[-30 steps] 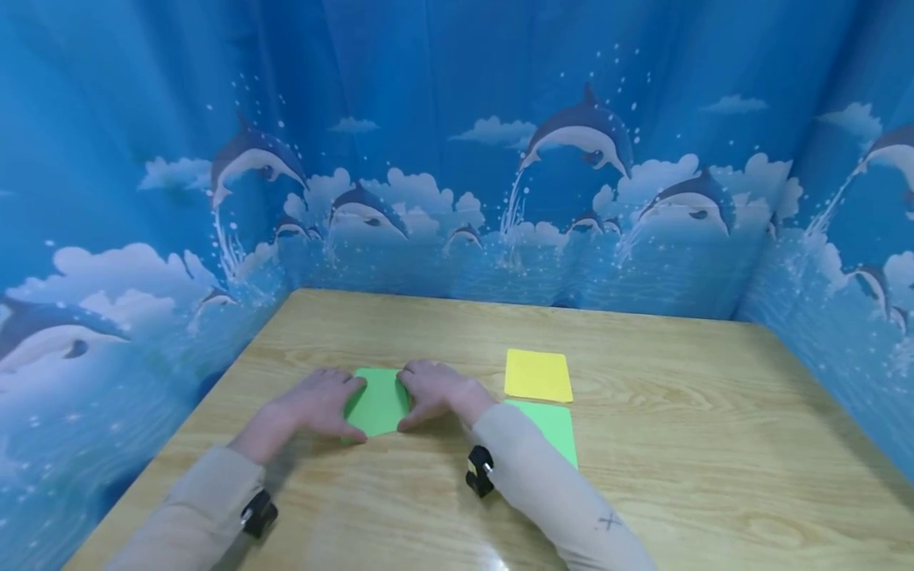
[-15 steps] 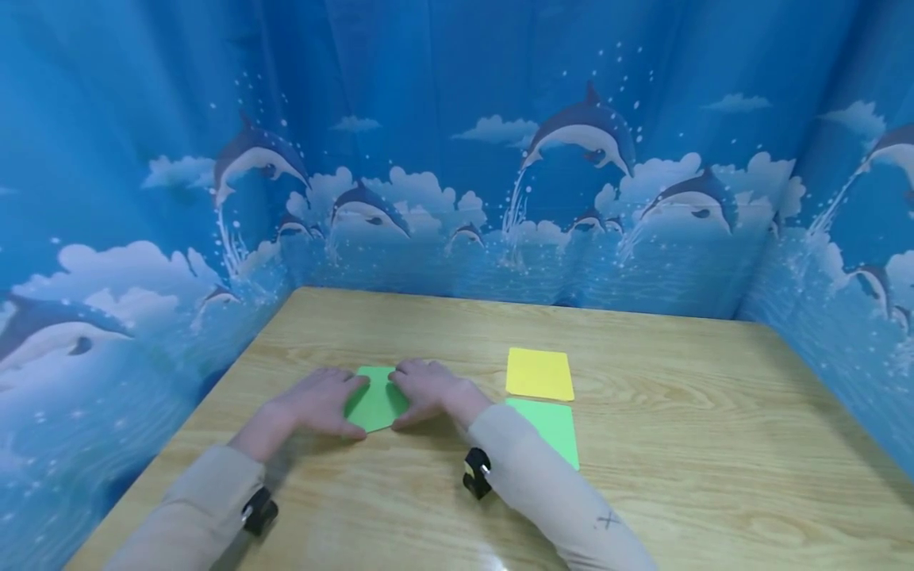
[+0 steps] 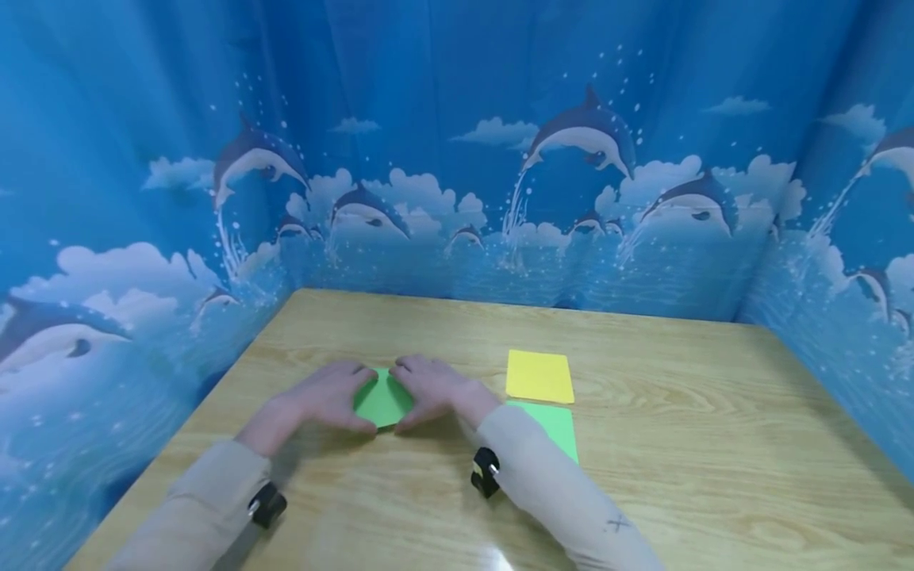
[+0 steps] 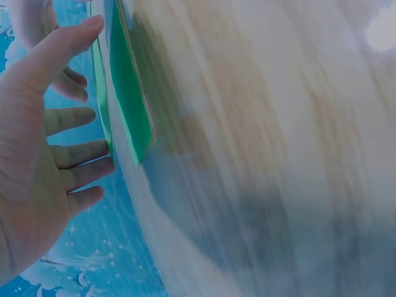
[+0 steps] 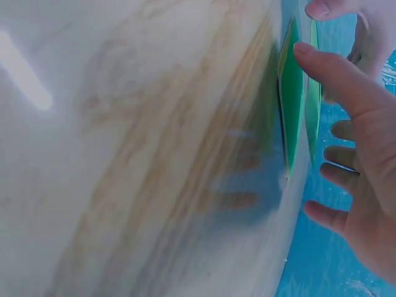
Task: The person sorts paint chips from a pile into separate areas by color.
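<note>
A piece of green paper (image 3: 384, 401) lies between the two hands on the left part of the table. Its near and far flaps stand raised from the wood in both wrist views. My left hand (image 3: 330, 396) is at its left side, thumb toward the near edge and fingertips at the far flap. From the right, my right hand (image 3: 432, 388) faces it the same way. In the right wrist view the thumb (image 5: 331, 71) touches the near green flap (image 5: 291, 102). Fingers of both hands are spread and nearly straight. The paper's outer sides are partly hidden behind the hands.
A yellow square of paper (image 3: 539, 377) lies on the wooden table (image 3: 700, 412) right of the hands. Just nearer is a second green square (image 3: 553, 424), partly covered by the right sleeve. A dolphin-print curtain (image 3: 457, 159) stands along the table's back and sides.
Both hands have drawn closer together; the left moved slightly right. The green strip showing between them is narrower, and the paper's near edge now looks raised. The yellow and second green squares stay put.
</note>
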{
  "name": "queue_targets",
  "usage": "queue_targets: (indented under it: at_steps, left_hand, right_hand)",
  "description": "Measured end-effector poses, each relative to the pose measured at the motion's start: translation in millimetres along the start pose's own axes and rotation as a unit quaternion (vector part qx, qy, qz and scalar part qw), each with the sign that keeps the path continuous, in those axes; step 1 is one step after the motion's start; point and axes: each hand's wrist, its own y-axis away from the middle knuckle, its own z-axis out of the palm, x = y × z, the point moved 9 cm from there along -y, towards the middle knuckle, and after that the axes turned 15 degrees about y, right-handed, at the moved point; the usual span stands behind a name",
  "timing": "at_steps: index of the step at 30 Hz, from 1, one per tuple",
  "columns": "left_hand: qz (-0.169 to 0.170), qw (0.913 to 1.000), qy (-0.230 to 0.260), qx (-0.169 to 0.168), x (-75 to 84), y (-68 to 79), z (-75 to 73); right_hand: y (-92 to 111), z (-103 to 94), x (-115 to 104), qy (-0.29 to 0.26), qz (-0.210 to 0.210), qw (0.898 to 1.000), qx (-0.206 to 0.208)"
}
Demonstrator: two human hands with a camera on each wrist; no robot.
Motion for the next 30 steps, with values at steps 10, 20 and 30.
queue_targets:
  at_steps: [10,20,30]
  left_hand:
    - [0.042,0.999,-0.005,0.012,19.4,-17.9,-3.0]
    - [0.072,0.9971,-0.02,0.016,36.4,-34.5,-1.1]
    - [0.079,0.9968,-0.01,-0.006,50.3,-46.5,7.1]
  right_hand:
    - [12,-5.7,12,-0.007,-0.009,1.0,0.0]
    - [26,-3.2,32,-0.017,0.004,1.0,-0.002]
    - [51,1.3,50,-0.021,0.016,1.0,-0.005]
